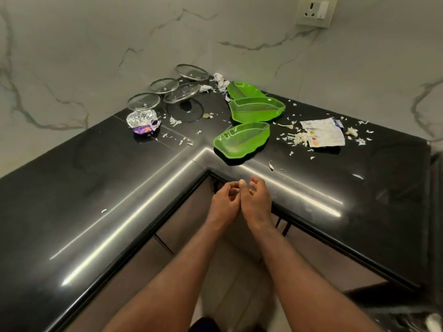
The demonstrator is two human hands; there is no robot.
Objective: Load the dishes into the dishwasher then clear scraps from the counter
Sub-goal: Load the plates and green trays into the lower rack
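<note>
Three green leaf-shaped dishes lie in the corner of the black counter [96,178]: the nearest [242,139], a stacked one behind it [257,109] and the farthest [243,89]. Several glass lids rest at the back left, among them the nearest one [143,101] and the one against the wall [191,72]. A foil wrapper [142,121], a printed packet [323,132] and white scraps [299,137] are scattered about. My left hand [224,201] and my right hand [256,200] meet just below the counter's inner corner, fingers loosely curled and touching, holding nothing.
A crumpled paper [220,81] sits by the wall behind the dishes. Marble walls [96,44] close the corner, with a socket [316,10] at top right. Cabinet fronts [182,226] lie under the counter edge. The dishwasher is out of view.
</note>
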